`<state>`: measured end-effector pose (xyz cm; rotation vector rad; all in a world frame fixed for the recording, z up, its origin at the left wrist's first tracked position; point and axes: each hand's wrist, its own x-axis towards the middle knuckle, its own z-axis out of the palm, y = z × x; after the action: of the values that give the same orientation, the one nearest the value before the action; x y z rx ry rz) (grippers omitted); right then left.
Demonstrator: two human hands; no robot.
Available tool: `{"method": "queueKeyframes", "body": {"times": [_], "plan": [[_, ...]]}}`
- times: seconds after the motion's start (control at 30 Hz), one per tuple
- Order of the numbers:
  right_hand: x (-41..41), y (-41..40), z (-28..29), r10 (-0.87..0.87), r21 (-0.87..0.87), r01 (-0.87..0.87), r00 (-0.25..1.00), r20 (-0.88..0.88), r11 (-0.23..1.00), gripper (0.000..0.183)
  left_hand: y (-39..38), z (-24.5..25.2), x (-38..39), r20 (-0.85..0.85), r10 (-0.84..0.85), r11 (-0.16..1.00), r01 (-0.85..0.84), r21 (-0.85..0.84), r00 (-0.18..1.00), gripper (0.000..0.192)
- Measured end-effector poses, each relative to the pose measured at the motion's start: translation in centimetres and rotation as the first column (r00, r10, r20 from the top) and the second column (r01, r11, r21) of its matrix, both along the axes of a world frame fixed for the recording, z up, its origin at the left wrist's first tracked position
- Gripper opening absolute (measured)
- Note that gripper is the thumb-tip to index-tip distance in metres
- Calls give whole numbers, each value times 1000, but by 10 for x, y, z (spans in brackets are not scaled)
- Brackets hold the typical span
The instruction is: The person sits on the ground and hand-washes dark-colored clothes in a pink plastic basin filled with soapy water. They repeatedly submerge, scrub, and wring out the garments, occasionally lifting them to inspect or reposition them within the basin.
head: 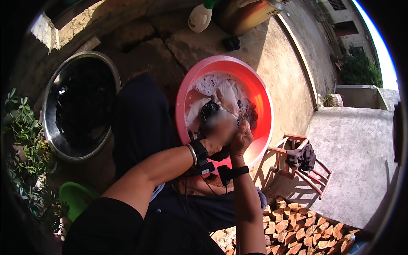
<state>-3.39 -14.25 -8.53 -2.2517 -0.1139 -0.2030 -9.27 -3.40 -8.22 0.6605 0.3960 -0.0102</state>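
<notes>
A pink plastic basin [266, 127] holds sudsy water and wet laundry. Over its near side, my left hand [220, 129] grips a black wet garment [208, 110]; a blur covers much of this hand. Beside it my right hand [242, 138] is closed in a fist on the same dark cloth, part of which hangs below the hands. Pale wet cloth [227, 97] lies in the water beyond them. A crumpled grey garment [248, 111] rests at the right of the heap. White foam [208, 83] floats at the far side.
Left of my knee stands a steel basin [116, 71] with dark contents. A green basin [75, 199] sits near plants [28, 127]. A white bottle [200, 18] and a black bundle [231, 43] are beyond. At right are a wooden stool [288, 159] with dark cloth and stacked firewood [296, 226].
</notes>
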Motion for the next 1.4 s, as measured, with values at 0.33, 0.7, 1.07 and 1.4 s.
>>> {"method": "queueKeyframes", "body": {"times": [0.33,0.7,1.07,1.4], "plan": [[-11,-38,77,231,719,-51,961,-155,693,36,-12,-85,-20,-208,-244,815,317,486,947,35],[-25,-40,105,347,459,-153,860,-375,875,31,31,-44,10,170,-90,584,-87,807,981,24],[-23,-96,-6,438,214,-394,670,-599,894,40,57,22,16,314,-164,794,-64,604,935,42],[2,-70,31,48,767,179,964,-263,616,27,43,-17,8,374,-393,664,-22,747,840,44]]}}
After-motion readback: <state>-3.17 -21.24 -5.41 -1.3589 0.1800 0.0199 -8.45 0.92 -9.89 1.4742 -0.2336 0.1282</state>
